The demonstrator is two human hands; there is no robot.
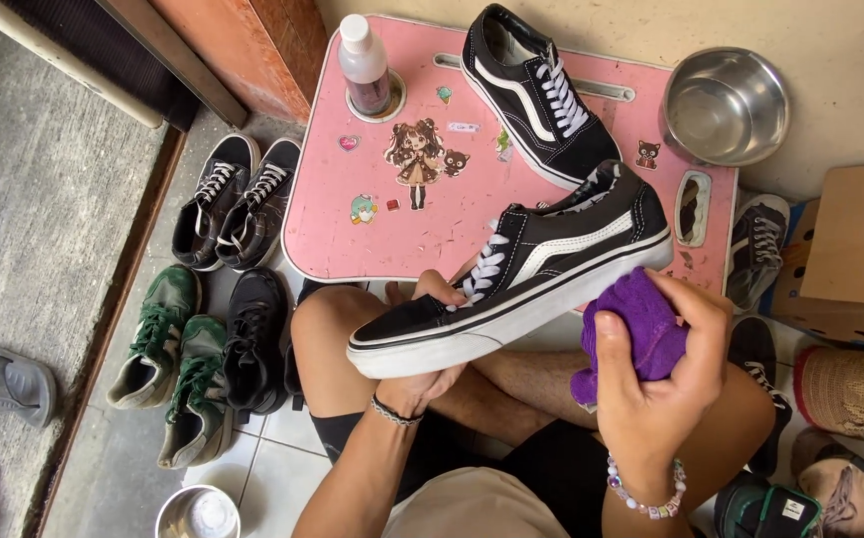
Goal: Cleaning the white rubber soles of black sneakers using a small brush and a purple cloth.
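Note:
My left hand (422,384) grips a black sneaker (541,274) with white laces, a white side stripe and a white sole, holding it on its side above my crossed legs. My right hand (661,389) clutches a purple cloth (641,334) pressed against the sole near the heel. Its matching black sneaker (531,95) lies on a small pink table (422,229) decorated with stickers.
A plastic bottle (364,65) stands in the table's cup hole. A steel bowl (726,105) sits at the back right, a cardboard box (850,259) to the right. Several pairs of shoes (223,299) line the floor on the left, with more shoes on the right.

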